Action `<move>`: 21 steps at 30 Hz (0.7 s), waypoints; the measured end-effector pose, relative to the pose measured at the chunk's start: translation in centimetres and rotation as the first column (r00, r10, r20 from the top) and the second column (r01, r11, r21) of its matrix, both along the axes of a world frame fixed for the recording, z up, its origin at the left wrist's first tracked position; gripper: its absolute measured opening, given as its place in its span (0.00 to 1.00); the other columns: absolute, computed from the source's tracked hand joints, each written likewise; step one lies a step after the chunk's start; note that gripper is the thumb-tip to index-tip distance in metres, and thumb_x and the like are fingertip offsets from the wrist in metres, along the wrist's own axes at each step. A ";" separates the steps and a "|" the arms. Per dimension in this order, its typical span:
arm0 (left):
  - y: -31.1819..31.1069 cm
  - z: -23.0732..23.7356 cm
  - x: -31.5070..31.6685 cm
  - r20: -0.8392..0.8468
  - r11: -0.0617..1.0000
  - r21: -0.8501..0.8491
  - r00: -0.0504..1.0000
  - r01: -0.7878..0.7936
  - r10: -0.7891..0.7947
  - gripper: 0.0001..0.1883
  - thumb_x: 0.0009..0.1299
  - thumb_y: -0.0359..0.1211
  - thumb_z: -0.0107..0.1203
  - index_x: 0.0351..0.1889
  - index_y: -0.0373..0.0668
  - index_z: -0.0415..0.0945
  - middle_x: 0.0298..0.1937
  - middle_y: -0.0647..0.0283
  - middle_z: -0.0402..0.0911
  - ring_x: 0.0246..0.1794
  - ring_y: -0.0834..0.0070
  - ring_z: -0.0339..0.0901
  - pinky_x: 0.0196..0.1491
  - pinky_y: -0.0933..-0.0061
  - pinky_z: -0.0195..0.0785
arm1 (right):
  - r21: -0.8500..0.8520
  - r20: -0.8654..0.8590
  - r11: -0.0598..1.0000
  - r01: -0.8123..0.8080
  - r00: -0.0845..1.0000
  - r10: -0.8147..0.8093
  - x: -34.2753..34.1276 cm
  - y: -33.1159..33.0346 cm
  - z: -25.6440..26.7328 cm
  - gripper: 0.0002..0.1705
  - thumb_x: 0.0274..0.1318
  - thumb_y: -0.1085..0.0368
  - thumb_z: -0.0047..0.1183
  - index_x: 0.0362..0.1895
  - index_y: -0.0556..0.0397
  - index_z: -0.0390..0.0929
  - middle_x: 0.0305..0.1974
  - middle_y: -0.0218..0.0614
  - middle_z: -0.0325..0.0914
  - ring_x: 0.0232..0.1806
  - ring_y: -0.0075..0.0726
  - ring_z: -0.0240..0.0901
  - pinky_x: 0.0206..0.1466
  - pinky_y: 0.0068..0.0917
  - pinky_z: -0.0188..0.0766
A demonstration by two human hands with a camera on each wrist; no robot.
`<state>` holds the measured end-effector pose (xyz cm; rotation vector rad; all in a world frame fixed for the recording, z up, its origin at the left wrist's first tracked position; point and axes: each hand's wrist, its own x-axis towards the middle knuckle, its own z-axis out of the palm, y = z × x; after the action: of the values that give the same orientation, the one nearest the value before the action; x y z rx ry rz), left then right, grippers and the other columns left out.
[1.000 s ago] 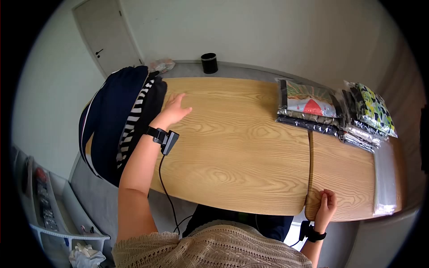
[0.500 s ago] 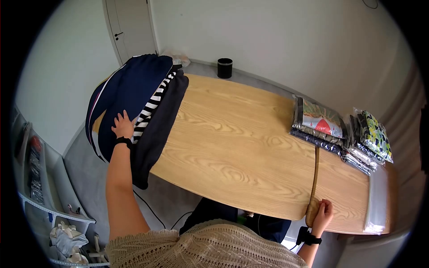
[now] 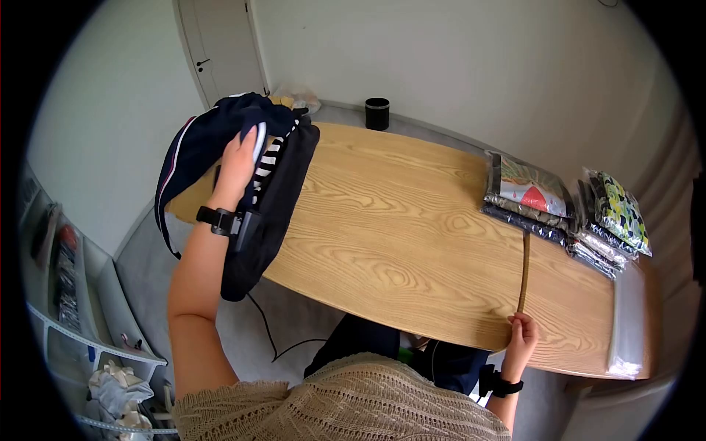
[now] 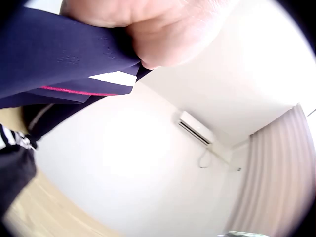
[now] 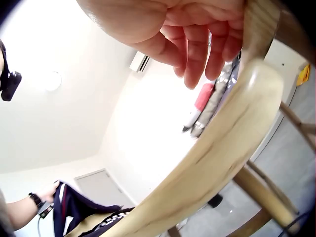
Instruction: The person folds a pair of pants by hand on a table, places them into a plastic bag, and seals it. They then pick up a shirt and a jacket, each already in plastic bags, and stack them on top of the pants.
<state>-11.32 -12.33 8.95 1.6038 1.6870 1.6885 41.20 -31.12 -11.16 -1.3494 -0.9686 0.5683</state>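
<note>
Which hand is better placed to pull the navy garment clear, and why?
Likely the left hand: it grips the navy garment, while the right hand is at the near edge of the table, away from that garment.

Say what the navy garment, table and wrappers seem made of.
Navy garment: matte cloth, perhaps knit; it drapes in soft folds.
Table: wood or wood-look laminate, low sheen, with swirling grain.
Wrappers: probably clear plastic, glossy, showing bright highlights.

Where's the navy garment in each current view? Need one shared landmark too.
Head: navy garment upper left, gripped by the left hand.
Left wrist: navy garment upper left.
Right wrist: navy garment lower left.
Shared landmark: black-and-white striped fabric, near it in all three.
</note>
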 end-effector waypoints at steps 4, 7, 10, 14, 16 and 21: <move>0.2 0.9 10.1 0.021 0.918 0.047 0.919 0.393 -0.394 0.22 0.75 0.45 0.42 0.47 0.32 0.72 0.35 0.61 0.79 0.34 0.76 0.71 0.43 0.75 0.65 | -0.085 0.057 0.967 -0.241 0.968 0.246 -5.4 0.1 1.8 0.08 0.58 0.72 0.51 0.42 0.59 0.75 0.36 0.33 0.78 0.42 0.26 0.73 0.49 0.21 0.66; -1.9 0.7 18.0 -0.003 0.774 -0.027 0.774 0.633 -0.633 0.21 0.76 0.44 0.41 0.50 0.33 0.72 0.42 0.66 0.78 0.41 0.80 0.70 0.48 0.77 0.64 | -0.037 0.197 0.895 -0.445 0.875 0.443 -7.7 0.3 4.0 0.28 0.52 0.69 0.58 0.58 0.56 0.66 0.51 0.40 0.74 0.55 0.33 0.68 0.58 0.31 0.62; -4.4 -1.4 24.0 0.030 0.488 -0.186 0.501 0.853 -0.865 0.24 0.76 0.46 0.40 0.57 0.33 0.66 0.50 0.61 0.75 0.46 0.78 0.69 0.51 0.76 0.63 | 0.163 0.003 0.836 -0.525 0.847 0.531 -10.5 0.7 5.4 0.38 0.50 0.68 0.60 0.65 0.55 0.57 0.59 0.45 0.66 0.61 0.37 0.63 0.63 0.37 0.58; -5.2 -4.1 25.0 -0.028 0.005 -0.643 -0.018 0.766 -0.999 0.33 0.73 0.47 0.46 0.69 0.37 0.53 0.69 0.47 0.58 0.67 0.61 0.61 0.65 0.66 0.55 | -0.024 0.038 0.889 -0.457 0.888 0.458 -11.0 2.3 2.8 0.40 0.51 0.67 0.60 0.65 0.60 0.54 0.61 0.45 0.63 0.64 0.40 0.59 0.65 0.34 0.55; -3.4 -5.5 23.0 -0.128 0.151 -0.591 0.093 0.792 -0.987 0.32 0.70 0.46 0.51 0.66 0.38 0.59 0.67 0.48 0.62 0.65 0.63 0.63 0.64 0.66 0.58 | -0.097 0.149 0.954 -0.282 0.944 0.294 -10.6 3.1 1.2 0.29 0.52 0.67 0.59 0.57 0.64 0.64 0.53 0.49 0.72 0.57 0.46 0.68 0.59 0.32 0.62; 2.0 -8.8 10.5 -0.480 0.854 -0.505 0.781 0.125 -0.399 0.36 0.60 0.42 0.60 0.63 0.33 0.61 0.63 0.46 0.66 0.62 0.56 0.66 0.64 0.67 0.57 | -0.125 0.226 0.972 -0.199 0.948 0.223 -10.1 3.0 0.2 0.18 0.54 0.67 0.55 0.47 0.66 0.71 0.42 0.53 0.78 0.46 0.55 0.74 0.50 0.37 0.68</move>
<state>-0.79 -10.32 0.17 2.0945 1.7911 0.6168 31.06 -28.12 -10.91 -1.4359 -1.3077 0.6323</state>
